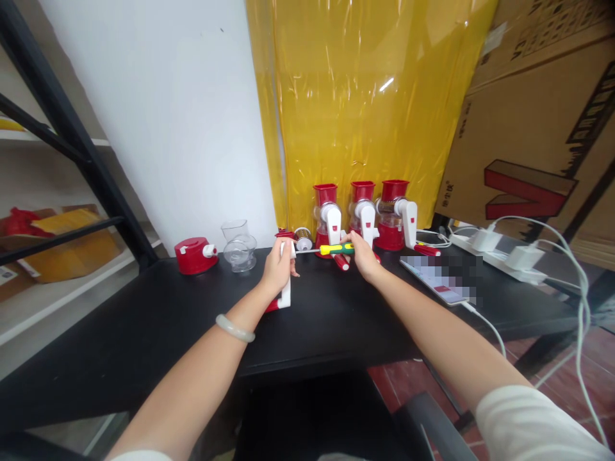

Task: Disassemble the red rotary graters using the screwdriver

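My left hand (277, 269) is closed around a white crank handle (286, 293) with a red grip, held above the black table. A screwdriver (337, 248) with a yellow and green handle is in my right hand (361, 257). Its metal shaft points left, and the tip meets the white end of the crank handle; the exact contact is too small to make out. Just behind my hands are a metal grater drum (303, 239) and a red part (284, 235), partly hidden by my left hand.
Three assembled red and white rotary graters (394, 218) stand along the back. To the left sit a red base (196, 255) and a clear plastic housing (239, 246). A phone (435, 280) on a cable and a power strip (500, 255) lie right, before a large cardboard box (523, 147).
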Action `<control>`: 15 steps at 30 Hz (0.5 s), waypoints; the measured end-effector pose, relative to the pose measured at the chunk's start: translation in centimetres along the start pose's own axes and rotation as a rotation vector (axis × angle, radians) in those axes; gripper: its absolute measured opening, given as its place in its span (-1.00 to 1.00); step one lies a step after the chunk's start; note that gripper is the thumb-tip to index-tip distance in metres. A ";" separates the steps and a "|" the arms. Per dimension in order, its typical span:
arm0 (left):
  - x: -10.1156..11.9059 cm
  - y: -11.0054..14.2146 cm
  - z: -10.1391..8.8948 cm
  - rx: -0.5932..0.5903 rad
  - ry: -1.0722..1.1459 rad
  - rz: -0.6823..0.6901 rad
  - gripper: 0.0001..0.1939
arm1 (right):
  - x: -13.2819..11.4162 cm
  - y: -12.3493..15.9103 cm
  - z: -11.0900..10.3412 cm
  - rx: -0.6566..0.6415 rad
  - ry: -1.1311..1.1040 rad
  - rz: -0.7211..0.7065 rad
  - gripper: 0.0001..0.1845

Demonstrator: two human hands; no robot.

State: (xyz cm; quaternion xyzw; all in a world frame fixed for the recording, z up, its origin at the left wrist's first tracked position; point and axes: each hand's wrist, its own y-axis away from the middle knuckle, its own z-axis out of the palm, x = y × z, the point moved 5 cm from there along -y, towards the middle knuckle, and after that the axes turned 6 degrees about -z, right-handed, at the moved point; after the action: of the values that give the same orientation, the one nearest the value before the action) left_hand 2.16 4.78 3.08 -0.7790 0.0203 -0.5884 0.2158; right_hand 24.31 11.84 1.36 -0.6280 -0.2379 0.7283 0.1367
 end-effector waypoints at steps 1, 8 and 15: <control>0.0 0.0 0.0 0.000 -0.003 -0.003 -0.64 | -0.1 0.1 0.0 0.003 0.016 0.010 -0.39; -0.1 -0.1 0.0 -0.007 0.006 0.000 -0.64 | 0.8 -0.2 0.1 0.021 -0.083 0.050 -0.47; -0.5 -0.2 0.1 -0.020 0.006 0.007 -0.63 | 0.9 -0.4 0.1 0.029 -0.209 0.040 -0.58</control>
State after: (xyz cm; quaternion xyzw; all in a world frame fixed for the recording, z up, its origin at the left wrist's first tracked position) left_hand 2.03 5.10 2.65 -0.7792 0.0296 -0.5898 0.2103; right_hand 24.01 12.56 0.85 -0.5511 -0.2274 0.7959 0.1056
